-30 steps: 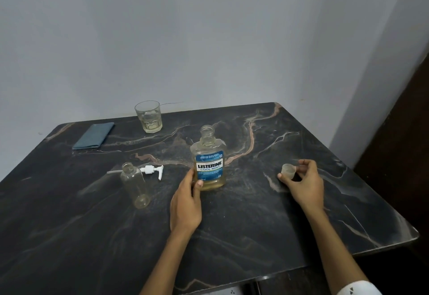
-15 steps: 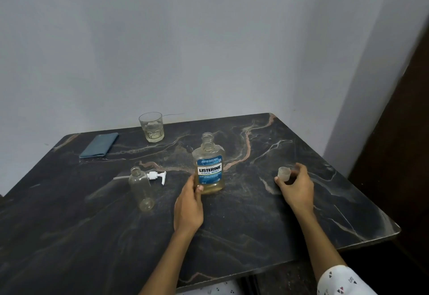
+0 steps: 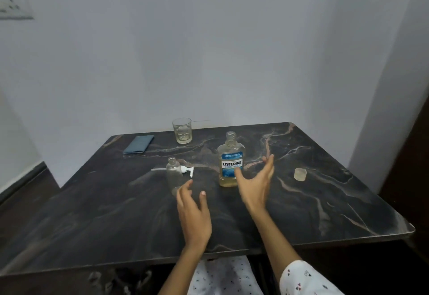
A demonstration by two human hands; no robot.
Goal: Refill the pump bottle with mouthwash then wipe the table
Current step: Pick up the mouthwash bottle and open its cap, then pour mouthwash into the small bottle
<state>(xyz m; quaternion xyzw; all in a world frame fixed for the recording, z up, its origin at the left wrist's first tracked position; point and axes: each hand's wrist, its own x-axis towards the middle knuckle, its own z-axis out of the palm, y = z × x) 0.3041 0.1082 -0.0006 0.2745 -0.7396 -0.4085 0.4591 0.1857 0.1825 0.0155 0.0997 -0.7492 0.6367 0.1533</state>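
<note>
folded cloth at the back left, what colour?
Blue-grey cloth, plain, clearest in the head view.

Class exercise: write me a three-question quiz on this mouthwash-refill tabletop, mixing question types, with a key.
1. True or false: the Listerine bottle has its cap on.
2. What lies behind the empty pump bottle? A) pump head B) spoon C) funnel
3. Fill in: the folded blue cloth lies at the table's far ____ corner.

Key: 1 false, the cap sits apart on the table; 2 A, pump head; 3 left.
</note>
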